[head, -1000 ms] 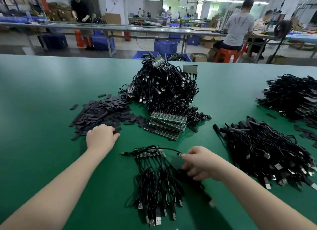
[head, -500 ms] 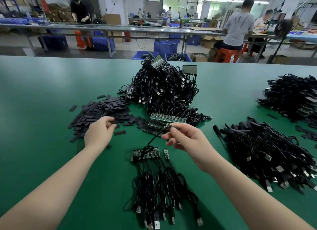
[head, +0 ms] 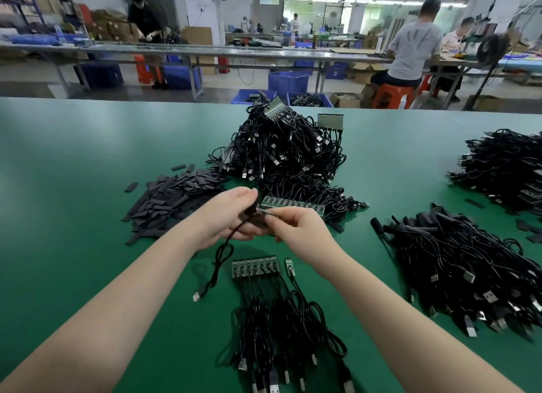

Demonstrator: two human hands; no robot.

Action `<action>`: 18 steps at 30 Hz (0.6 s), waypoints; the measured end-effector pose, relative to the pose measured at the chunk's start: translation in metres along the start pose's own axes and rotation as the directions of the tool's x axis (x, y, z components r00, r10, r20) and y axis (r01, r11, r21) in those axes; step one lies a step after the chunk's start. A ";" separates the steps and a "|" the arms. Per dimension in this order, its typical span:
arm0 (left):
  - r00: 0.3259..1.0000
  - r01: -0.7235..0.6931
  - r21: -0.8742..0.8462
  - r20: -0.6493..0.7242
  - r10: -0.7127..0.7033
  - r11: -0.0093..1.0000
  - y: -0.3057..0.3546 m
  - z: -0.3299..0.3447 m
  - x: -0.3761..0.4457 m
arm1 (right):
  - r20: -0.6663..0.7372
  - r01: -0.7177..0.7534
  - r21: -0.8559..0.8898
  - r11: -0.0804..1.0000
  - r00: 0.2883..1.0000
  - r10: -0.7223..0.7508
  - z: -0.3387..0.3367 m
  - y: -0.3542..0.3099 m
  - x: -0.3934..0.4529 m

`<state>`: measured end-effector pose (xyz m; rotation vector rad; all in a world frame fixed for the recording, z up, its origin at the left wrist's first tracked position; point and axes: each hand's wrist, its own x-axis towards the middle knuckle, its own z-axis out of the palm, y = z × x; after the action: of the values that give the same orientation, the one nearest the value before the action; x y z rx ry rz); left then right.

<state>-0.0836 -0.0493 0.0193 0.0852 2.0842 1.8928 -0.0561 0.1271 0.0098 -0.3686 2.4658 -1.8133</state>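
Pinched cable [head: 218, 257] by its circuit board [head: 266, 213] with right hand [head: 299, 231], gripped black sleeve [head: 251, 208] with left hand [head: 231, 216]. Judged light, limp, board fragile; best taken at board edges, not wire.

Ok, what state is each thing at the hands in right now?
left hand: raised, fingers curled round a black sleeve
right hand: raised, pinching the board end of the cable at the sleeve
black sleeve: held off the mat, blurred
cable: dangling from the hands, looped, plug low near the mat
board strip: flat, boards joined, cables attached
single board: flat, apart from the strip
sleeve pile: loose, spread out
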 end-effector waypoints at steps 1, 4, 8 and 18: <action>1.000 0.018 0.070 -0.021 -0.017 0.997 -0.002 0.005 0.000 | -0.007 0.013 -0.111 0.994 1.000 -0.014 -0.004 0.007 0.001; 0.993 -0.003 0.297 -0.111 0.037 0.955 -0.015 0.026 0.000 | -0.036 0.051 -0.316 0.947 0.997 -0.066 -0.011 0.030 -0.001; 0.898 -0.112 0.673 -0.246 0.364 0.731 -0.046 0.056 0.007 | -0.103 -0.014 -0.338 0.941 0.994 -0.022 -0.015 0.061 -0.010; 0.842 -0.240 0.660 -0.222 0.491 0.711 -0.090 0.068 0.015 | -0.245 -0.023 -0.001 1.000 0.969 0.023 -0.007 0.087 -0.019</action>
<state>-0.0635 0.0091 -0.0758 0.3366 3.1068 1.3938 -0.0528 0.1624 -0.0720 -0.1203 2.6174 -1.9528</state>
